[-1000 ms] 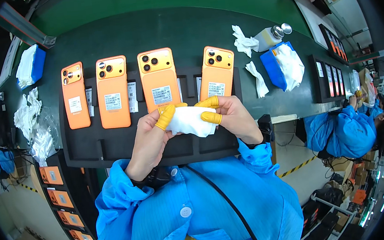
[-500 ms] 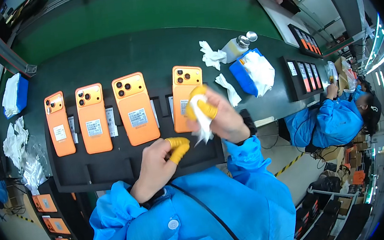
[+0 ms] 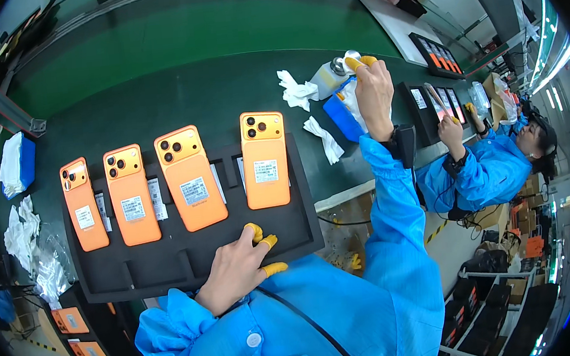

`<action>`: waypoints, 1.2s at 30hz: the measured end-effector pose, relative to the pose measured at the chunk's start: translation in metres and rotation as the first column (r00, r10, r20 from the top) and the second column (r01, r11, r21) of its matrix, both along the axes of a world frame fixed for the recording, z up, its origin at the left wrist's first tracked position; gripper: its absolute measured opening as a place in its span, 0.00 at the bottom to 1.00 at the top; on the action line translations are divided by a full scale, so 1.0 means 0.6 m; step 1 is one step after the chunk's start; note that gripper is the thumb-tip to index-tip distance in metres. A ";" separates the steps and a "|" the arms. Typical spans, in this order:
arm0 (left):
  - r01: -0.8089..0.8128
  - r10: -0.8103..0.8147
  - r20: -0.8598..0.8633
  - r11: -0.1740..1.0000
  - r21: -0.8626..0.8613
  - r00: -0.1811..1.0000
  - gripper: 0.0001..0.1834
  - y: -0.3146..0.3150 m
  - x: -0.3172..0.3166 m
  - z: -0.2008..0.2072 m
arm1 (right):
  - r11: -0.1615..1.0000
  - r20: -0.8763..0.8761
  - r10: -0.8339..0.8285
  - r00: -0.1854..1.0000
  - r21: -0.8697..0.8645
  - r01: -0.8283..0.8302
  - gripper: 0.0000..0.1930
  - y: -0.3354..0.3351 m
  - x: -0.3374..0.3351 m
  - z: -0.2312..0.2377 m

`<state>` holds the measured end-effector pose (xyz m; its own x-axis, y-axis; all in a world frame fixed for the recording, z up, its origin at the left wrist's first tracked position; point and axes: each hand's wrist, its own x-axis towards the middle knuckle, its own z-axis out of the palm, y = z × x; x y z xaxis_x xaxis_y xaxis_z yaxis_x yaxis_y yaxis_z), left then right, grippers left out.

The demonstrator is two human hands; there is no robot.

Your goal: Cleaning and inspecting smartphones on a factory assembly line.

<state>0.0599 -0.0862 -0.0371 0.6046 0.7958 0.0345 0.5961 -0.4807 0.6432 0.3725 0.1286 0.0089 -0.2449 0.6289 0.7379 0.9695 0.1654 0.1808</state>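
Note:
My right hand [image 3: 374, 94], in yellow finger cots, reaches to the metal top of a clear dispenser bottle [image 3: 325, 80]. Its fingers are pinched at the top, over a white wipe that is mostly hidden. Below the phones, my left hand [image 3: 235, 265] hovers at the near side of a black foam tray [image 3: 169, 261], its yellow-capped fingers apart and holding nothing. Several orange phones rest back side up on the tray, each with a white label; the rightmost phone [image 3: 265, 159] stands apart from the leftmost phone [image 3: 84, 204].
Beside the bottle are a blue box [image 3: 342, 117] of white wipes and a crumpled wipe [image 3: 323, 140]. Another blue box [image 3: 27, 161] stands at far left. Black trays [image 3: 423, 113] hold more phones at right, where a co-worker [image 3: 480, 173] handles a phone.
My right hand has moved from the rightmost phone up and right to the bottle, taking the wipe along. My left hand has lowered slightly and its fingers have spread.

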 end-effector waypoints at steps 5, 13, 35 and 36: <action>0.038 -0.040 -0.040 0.998 -0.049 0.998 0.23 -0.006 -0.018 0.017 | 1.000 0.089 0.031 0.995 -0.004 -0.031 0.09 0.013 0.009 -0.013; -0.134 0.151 -0.040 0.949 0.285 0.988 0.16 -0.001 -0.022 0.017 | 0.984 -0.145 0.174 0.974 -0.005 -0.176 0.09 -0.051 -0.055 -0.032; -0.114 0.152 -0.151 0.966 0.234 0.977 0.21 -0.007 -0.019 -0.028 | 0.814 -0.094 0.541 0.836 -0.189 -0.549 0.12 -0.114 -0.182 -0.090; -0.119 0.157 -0.155 0.966 0.229 0.975 0.21 -0.007 -0.019 -0.026 | 0.800 -0.102 0.555 0.826 -0.207 -0.563 0.12 -0.116 -0.185 -0.090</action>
<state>0.0483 -0.0905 -0.0526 0.5010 0.8569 0.1213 0.7584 -0.5022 0.4154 0.2614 0.0591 -0.0449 -0.5805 0.5360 0.6129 0.7016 0.7113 0.0424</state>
